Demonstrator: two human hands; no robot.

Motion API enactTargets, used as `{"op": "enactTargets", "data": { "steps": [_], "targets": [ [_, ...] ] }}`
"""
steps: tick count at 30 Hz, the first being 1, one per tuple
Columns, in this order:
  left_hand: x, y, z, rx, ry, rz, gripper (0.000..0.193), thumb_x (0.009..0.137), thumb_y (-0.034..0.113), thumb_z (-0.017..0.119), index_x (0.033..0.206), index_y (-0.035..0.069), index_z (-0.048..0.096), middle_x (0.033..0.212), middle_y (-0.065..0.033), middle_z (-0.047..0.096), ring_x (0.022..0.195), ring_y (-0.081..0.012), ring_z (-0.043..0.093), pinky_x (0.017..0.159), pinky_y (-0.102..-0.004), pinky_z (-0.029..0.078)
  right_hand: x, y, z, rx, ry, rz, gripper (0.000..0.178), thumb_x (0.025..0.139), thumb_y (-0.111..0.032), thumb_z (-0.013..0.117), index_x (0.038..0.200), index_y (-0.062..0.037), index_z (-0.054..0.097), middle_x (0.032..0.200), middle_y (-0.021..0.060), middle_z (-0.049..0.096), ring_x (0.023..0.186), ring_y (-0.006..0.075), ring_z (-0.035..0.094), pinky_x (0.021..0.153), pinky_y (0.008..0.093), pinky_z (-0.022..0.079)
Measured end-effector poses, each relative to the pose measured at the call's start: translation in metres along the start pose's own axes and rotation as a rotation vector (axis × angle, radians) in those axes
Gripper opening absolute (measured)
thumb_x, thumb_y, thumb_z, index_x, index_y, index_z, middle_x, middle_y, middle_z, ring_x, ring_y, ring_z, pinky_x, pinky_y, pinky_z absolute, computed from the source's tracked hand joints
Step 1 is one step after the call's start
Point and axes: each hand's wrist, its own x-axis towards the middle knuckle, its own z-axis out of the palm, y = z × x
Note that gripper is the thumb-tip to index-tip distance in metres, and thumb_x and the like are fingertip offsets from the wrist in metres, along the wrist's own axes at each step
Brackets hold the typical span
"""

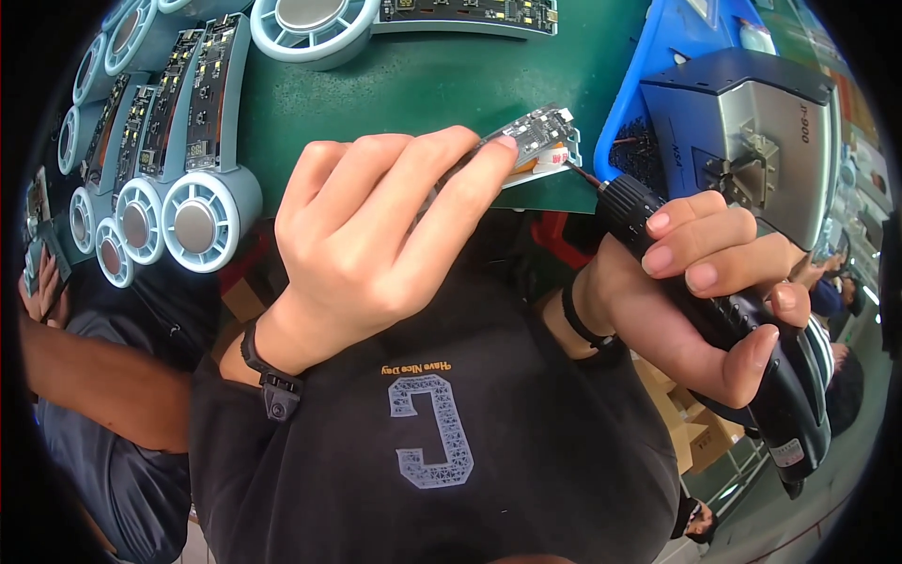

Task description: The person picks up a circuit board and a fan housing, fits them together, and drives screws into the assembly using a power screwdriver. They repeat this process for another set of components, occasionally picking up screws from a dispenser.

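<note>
My left hand [366, 221] pinches a dark circuit board [537, 132] between thumb and fingers, above the green work surface. Under the board's end shows a pale housing [575, 150] with something orange and white inside; my fingers hide the rest. My right hand [700, 282] is wrapped around a black electric screwdriver [785, 414]. Its thin bit points up and left, ending close beside the pale housing; whether it touches is unclear.
Several light-blue units [209, 221] with round ends and exposed circuit boards stand at the left; another unit [315, 56] lies at the top. To the right, a silver-and-black machine [789, 141] sits by a blue tray [625, 94]. At far left is another person's arm [103, 385].
</note>
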Motion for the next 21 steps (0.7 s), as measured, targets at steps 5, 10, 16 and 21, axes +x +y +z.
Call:
{"op": "enactTargets", "data": {
  "steps": [5,10,16,21],
  "targets": [
    [0.003,0.003,-0.002,0.032,-0.054,-0.038,0.028,0.084,0.007,0.08,0.112,0.009,0.08,0.104,-0.0012,0.077,0.08,-0.0183,0.066,0.07,-0.031,0.046,-0.002,0.003,-0.002,0.023,0.014,-0.007,0.038,0.098,-0.038,0.05,0.112,-0.0038,0.056,0.072,0.0095,0.051,0.044,0.0204,0.046,0.047,0.0388,0.046],
    [0.005,-0.001,-0.001,0.011,-0.072,-0.04,0.026,0.084,0.006,0.08,0.11,0.008,0.08,0.104,-0.0022,0.078,0.08,-0.0189,0.066,0.07,-0.0309,0.046,-0.004,0.008,-0.004,0.047,0.021,-0.014,0.038,0.098,-0.039,0.051,0.112,-0.0038,0.056,0.072,0.0095,0.051,0.043,0.0207,0.046,0.047,0.0387,0.046],
    [0.002,-0.008,0.005,-0.069,0.036,0.046,0.026,0.08,0.004,0.083,0.106,0.008,0.08,0.104,-0.0046,0.078,0.081,-0.0206,0.067,0.07,-0.0314,0.048,-0.003,0.01,-0.006,0.068,0.016,-0.009,0.038,0.098,-0.039,0.05,0.113,-0.0039,0.056,0.074,0.0098,0.052,0.044,0.0208,0.047,0.048,0.0388,0.047],
    [0.001,-0.016,0.017,-0.051,0.162,0.147,0.03,0.068,0.004,0.081,0.098,0.01,0.079,0.097,-0.0008,0.074,0.072,-0.0164,0.064,0.067,-0.0307,0.048,-0.006,0.009,-0.008,0.085,0.041,-0.024,0.039,0.098,-0.039,0.051,0.114,-0.0037,0.056,0.075,0.0097,0.053,0.046,0.0207,0.048,0.048,0.0391,0.047]
  ]
}}
